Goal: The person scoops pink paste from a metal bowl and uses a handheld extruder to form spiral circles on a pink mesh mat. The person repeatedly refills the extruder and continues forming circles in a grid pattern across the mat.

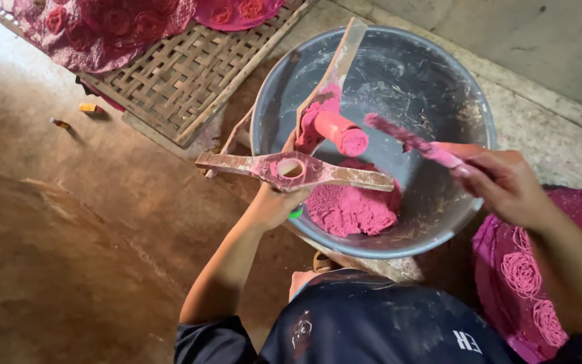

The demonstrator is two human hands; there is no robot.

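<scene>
I see a wide grey basin (pixel 439 216) on a dusty floor, and both of my hands work over it. A mound of pink paste (pixel 351 207) lies on its near inner wall, below and between the hands, a little nearer the left one. A paste-smeared wooden frame (pixel 345 176) spans the near rim: one bar runs left to right, and a second slat rises from it toward the far rim. My left hand (pixel 274 202) comes up from under the crossbar and is closed around the frame just below its round hole. From the slat, a short pink cylinder (pixel 339 132) points right and slightly toward me. My right hand (pixel 503 183) is closed on the handle of a pink-coated stick (pixel 412 141), whose long axis slants up and left, so that its tip ends just beside the cylinder's open end, apart from it. The stick is the right hand's, and the cylinder lies directly along its line.
</scene>
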